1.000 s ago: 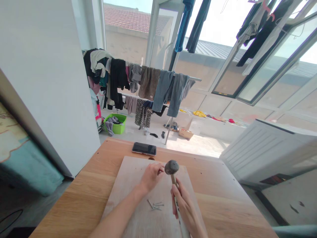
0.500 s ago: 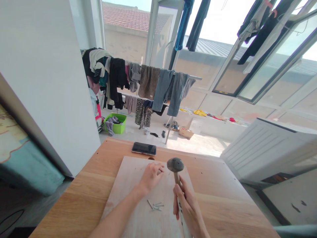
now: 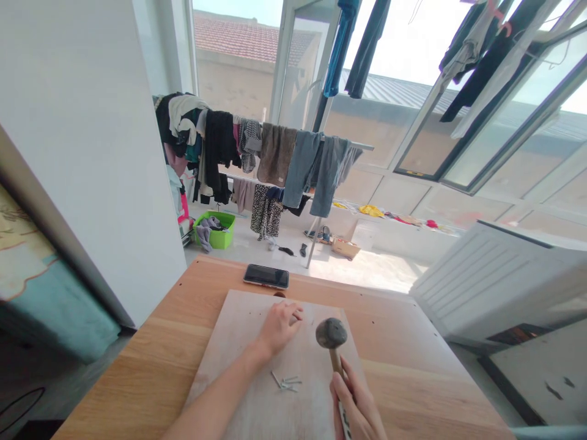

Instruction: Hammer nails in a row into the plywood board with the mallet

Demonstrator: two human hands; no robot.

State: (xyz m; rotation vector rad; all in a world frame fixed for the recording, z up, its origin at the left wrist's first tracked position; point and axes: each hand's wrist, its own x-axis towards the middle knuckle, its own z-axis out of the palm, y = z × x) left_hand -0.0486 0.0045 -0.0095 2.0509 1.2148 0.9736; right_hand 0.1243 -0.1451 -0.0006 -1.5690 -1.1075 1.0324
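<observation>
My right hand [image 3: 355, 397] is wrapped round the handle of a hammer [image 3: 331, 333] with a dark, rounded head, held above the right part of a pale wooden board [image 3: 220, 366]. On the upper middle of that board rests my left hand [image 3: 280, 324], its fingers curled and closed together near the board's surface. Whatever those fingers pinch is hidden or too small to make out. Several loose nails [image 3: 285, 382] lie in a small pile on the board between my two arms.
The board lies on a wooden table [image 3: 151, 342]. A phone [image 3: 266, 276] lies past the board's far edge, with a small brown round thing [image 3: 279, 294] near it. Beyond the table stand a laundry-covered drying rack [image 3: 367, 146] and a green basket [image 3: 224, 235].
My right hand has moved the hammer down and slightly right, nearer to me. The left hand stays in nearly the same spot, still curled. The nails have not moved on the board.
</observation>
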